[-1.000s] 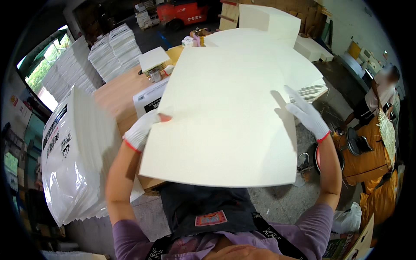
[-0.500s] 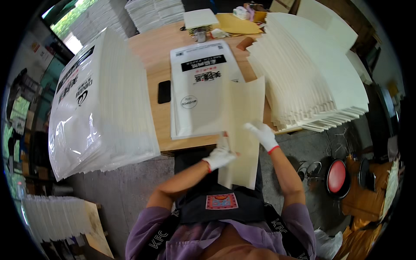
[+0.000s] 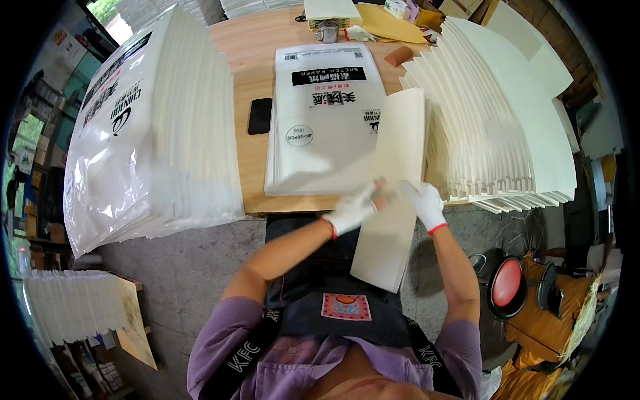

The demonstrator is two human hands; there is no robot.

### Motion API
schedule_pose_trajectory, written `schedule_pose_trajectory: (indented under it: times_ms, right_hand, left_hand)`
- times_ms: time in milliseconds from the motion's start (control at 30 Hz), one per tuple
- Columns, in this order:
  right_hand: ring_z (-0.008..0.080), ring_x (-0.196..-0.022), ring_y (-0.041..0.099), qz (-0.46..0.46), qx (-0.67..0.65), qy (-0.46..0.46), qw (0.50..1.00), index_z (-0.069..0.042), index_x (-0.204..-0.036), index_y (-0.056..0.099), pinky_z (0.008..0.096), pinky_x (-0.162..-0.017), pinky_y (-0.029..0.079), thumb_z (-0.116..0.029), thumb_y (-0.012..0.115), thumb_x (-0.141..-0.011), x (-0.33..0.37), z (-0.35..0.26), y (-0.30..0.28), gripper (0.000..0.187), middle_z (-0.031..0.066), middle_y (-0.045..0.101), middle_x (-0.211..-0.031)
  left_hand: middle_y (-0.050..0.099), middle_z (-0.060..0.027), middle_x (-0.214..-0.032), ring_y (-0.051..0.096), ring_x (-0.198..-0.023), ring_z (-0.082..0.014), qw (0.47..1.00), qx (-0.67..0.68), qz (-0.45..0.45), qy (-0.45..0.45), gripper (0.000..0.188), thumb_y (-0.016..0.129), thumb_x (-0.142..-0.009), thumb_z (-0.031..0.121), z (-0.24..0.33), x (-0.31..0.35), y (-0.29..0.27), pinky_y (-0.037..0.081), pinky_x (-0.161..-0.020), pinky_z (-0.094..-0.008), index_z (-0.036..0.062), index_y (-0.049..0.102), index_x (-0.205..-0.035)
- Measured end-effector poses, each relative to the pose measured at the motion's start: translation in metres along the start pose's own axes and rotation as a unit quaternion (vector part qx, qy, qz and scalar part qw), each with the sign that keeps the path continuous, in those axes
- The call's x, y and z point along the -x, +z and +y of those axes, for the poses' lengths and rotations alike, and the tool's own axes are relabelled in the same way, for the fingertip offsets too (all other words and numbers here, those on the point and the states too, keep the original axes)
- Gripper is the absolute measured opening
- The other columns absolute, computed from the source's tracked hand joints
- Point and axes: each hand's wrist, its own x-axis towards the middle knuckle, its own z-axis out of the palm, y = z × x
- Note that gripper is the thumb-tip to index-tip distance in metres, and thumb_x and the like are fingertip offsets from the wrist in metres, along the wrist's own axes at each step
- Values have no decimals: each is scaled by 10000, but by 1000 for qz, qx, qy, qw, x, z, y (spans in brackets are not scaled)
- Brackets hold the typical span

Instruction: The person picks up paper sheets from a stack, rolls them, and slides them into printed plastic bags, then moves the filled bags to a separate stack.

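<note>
A bent stack of cream paper sheets (image 3: 400, 140) stands tilted in front of me, its lower end over my lap and its upper part overlapping the packs. My right hand (image 3: 425, 205), in a white glove with a red cuff, is closed on the stack's right edge. At its left face is my left hand (image 3: 353, 212), gloved alike with bare fingertips. Those fingertips are smeared by motion, so their grip is unclear. Under the sheets' upper part, clear plastic paper packs (image 3: 320, 150) with black print lie flat on the wooden table (image 3: 252, 167).
A black phone (image 3: 260, 116) lies left of the packs. Fanned plastic sleeves (image 3: 193, 133) fill the table's left, fanned cream paper (image 3: 490, 120) its right. A metal cup (image 3: 327, 32) stands at the back. On the floor at right is a red-seated stool (image 3: 507, 281).
The sheets now lean more to the right at the top. My left hand has moved up and right along them. The whole view has shifted slightly.
</note>
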Motion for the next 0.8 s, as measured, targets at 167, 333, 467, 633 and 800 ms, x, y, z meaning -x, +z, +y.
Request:
schedule_pose_trajectory:
  times_ms: [167, 333, 467, 633, 800]
  right_hand:
    - [419, -710, 607, 48, -17, -99, 994, 4, -756, 654, 471, -625, 453, -547, 566, -857, 15, 1, -48, 566, 253, 604, -707]
    - [390, -643, 618, 98, 119, -150, 977, -11, -727, 659, 461, -569, 457, -468, 586, -873, 53, 3, -73, 485, 228, 599, -651]
    - [306, -551, 604, 122, 203, -328, 915, -104, -761, 671, 405, -488, 466, -311, 598, -838, 71, 2, -68, 233, 146, 572, -623]
    - [243, -508, 585, 78, 279, -413, 864, -141, -714, 629, 376, -421, 453, -254, 597, -803, 68, -4, -46, 147, 72, 543, -624]
    - [273, -504, 618, 52, 264, -337, 902, -116, -637, 627, 418, -432, 462, -298, 563, -828, 60, 7, -32, 272, 99, 583, -569]
  left_hand:
    - [605, -158, -1170, 575, -1070, -346, 927, -323, 115, -148, 339, 555, -902, 310, -62, -83, -68, 456, -905, -433, 89, 579, -1158]
    - [624, -111, -1147, 600, -1015, -323, 946, -316, -30, -69, 231, 526, -855, 206, -85, -118, -89, 476, -851, -433, 118, 651, -1029]
    - [649, -76, -1117, 618, -972, -298, 980, -192, 7, -57, 210, 497, -906, 213, -94, -138, -110, 477, -846, -428, 133, 633, -1044]
    - [636, -26, -1059, 599, -936, -155, 982, 59, 167, 64, 201, 503, -961, 127, -92, -172, -178, 479, -827, -309, 101, 561, -1151]
    - [632, -38, -1073, 584, -953, -122, 987, 92, 64, 112, 222, 589, -905, 104, 21, -158, -194, 481, -824, -258, 109, 618, -1125]
